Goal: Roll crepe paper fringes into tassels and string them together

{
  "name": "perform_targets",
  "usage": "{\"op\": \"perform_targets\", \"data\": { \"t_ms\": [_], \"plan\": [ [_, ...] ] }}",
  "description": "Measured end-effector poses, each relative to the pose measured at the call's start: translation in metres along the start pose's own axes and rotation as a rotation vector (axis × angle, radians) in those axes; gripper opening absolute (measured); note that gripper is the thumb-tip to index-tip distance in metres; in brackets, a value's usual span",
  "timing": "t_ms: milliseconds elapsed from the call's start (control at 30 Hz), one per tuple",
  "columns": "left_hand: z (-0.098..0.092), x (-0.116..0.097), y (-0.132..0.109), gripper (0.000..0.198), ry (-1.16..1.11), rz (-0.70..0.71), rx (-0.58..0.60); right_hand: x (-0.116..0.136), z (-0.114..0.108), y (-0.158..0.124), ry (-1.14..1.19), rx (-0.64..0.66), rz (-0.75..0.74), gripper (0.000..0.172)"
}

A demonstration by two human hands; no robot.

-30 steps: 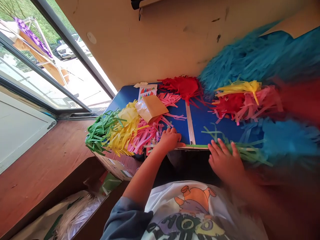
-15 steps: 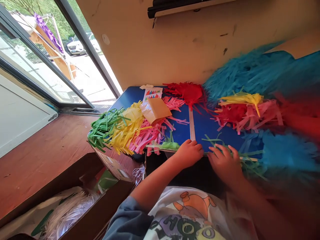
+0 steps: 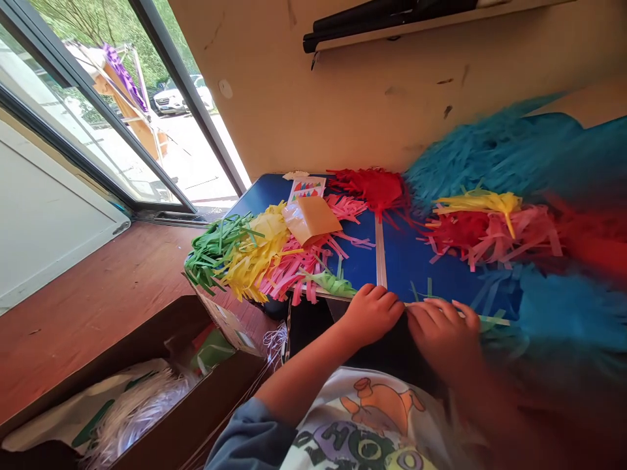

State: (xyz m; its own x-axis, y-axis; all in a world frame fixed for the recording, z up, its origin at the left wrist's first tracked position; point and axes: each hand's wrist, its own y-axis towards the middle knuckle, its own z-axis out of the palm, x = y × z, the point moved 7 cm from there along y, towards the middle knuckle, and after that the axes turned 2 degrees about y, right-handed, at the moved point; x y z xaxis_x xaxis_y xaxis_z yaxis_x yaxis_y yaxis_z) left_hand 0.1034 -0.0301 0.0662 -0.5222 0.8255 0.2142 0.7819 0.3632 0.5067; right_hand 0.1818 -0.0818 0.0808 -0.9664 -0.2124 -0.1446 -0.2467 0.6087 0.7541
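A light green fringed tissue-paper tassel (image 3: 334,283) lies along the front edge of the blue table (image 3: 404,258), its fringe showing on both sides of my hands. My left hand (image 3: 375,314) is closed on its middle part, fingers curled. Close by on the right, my right hand (image 3: 443,333) is also closed on it, thumb and fingertips nearly meeting the left ones. The part between the fingers is mostly hidden. Left of my hands lie pink (image 3: 289,271), yellow (image 3: 252,254) and dark green tissue tassels (image 3: 215,248).
A clear packet with tan card (image 3: 312,220) rests on the pink fringe. Red tissue (image 3: 377,189), a yellow tassel (image 3: 482,203) and blue fringe (image 3: 494,153) are toward the back and right. An open cardboard box (image 3: 161,326) stands lower left.
My right hand's fingers have closed in on the green tassel and moved nearer the left hand. The green piece left of my hand looks more twisted. The view has shifted slightly.
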Motion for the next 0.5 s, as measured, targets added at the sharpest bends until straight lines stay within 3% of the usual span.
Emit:
{"op": "perform_targets", "data": {
  "t_ms": [200, 333, 433, 500],
  "plan": [
    [-0.016, -0.002, -0.019, 0.007, -0.038, -0.099, -0.144, 0.015, -0.012, -0.001, 0.034, -0.063, -0.052, 0.008],
    [-0.03, -0.004, -0.03, 0.005, -0.169, -0.179, -0.334, 0.026, -0.024, -0.001, 0.016, -0.092, -0.066, 0.007],
    [-0.048, -0.002, -0.038, 0.005, -0.38, -0.276, -0.527, 0.033, -0.034, -0.004, 0.095, -0.071, 0.032, 0.006],
    [-0.059, 0.001, -0.043, 0.006, -0.55, -0.329, -0.637, 0.036, -0.04, -0.008, 0.274, -0.056, 0.143, 0.006]
  ]
}}
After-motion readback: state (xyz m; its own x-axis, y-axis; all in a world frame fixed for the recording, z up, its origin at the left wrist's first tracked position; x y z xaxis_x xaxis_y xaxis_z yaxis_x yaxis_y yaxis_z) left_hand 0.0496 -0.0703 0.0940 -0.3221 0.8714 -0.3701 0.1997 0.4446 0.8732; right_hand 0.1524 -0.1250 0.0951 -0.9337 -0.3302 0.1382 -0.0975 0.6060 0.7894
